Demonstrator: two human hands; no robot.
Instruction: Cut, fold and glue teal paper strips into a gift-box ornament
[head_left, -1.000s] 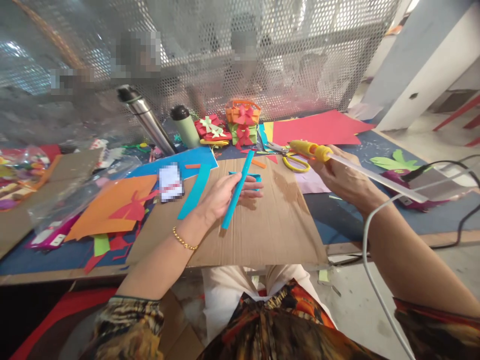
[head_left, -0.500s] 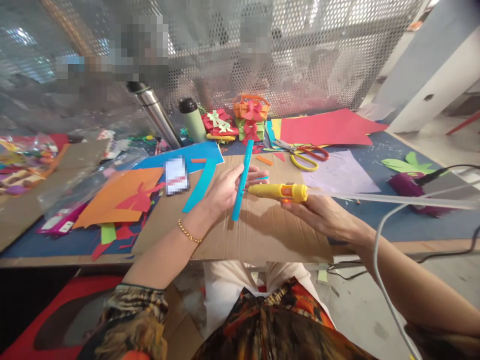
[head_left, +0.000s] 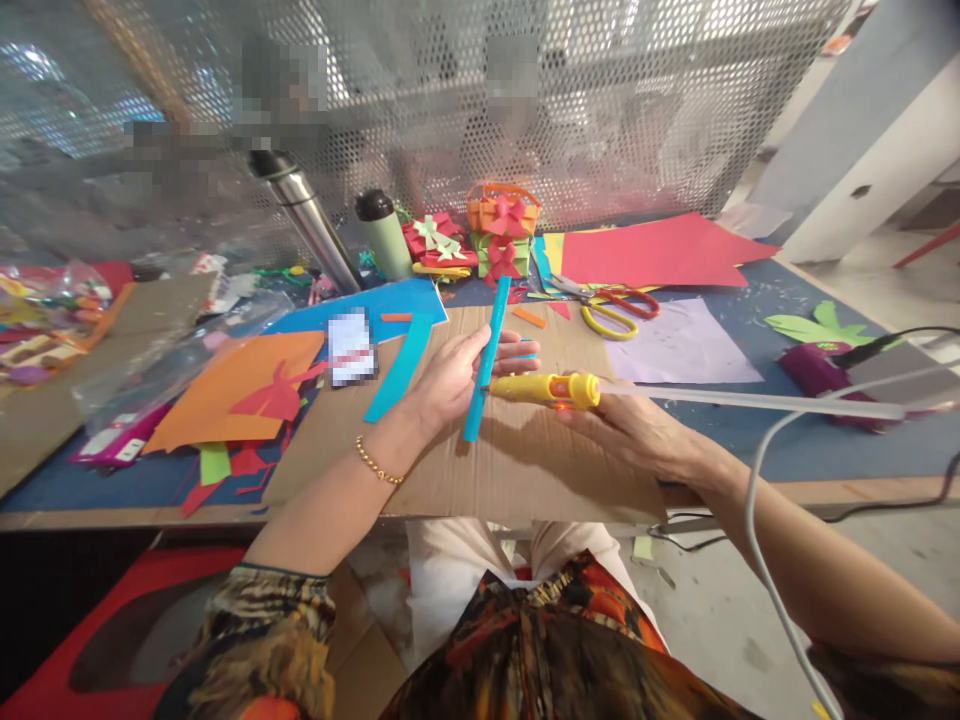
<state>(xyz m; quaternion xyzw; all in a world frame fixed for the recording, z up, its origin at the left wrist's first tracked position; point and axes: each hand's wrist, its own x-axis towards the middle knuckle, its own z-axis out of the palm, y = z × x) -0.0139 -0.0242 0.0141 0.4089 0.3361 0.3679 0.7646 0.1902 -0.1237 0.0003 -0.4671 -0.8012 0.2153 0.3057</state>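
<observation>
A narrow blue paper strip (head_left: 490, 345) slants upright in my left hand (head_left: 459, 372), held under the thumb with the fingers behind it. My right hand (head_left: 626, 425) is wrapped round a yellow hot glue gun (head_left: 544, 390), its nozzle at the lower part of the strip. A long clear glue stick (head_left: 720, 400) sticks out of the gun's back end, and a small red light glows on its body. Below both hands lies a brown cardboard sheet (head_left: 540, 470). Another, wider blue paper strip (head_left: 405, 370) rests on the cardboard left of my left hand.
Scissors with red and yellow handles (head_left: 611, 310) lie beyond the gun. Paper gift boxes (head_left: 502, 225), a green bottle (head_left: 386, 240) and a steel flask (head_left: 311, 220) stand at the back. Orange paper (head_left: 240, 385) lies left; a white cord (head_left: 757, 510) loops past my right forearm.
The glue gun's nozzle has shifted slightly left and down along the strip, my right hand moving with it. My left hand keeps its hold, and the strip's upper end leans a little further right.
</observation>
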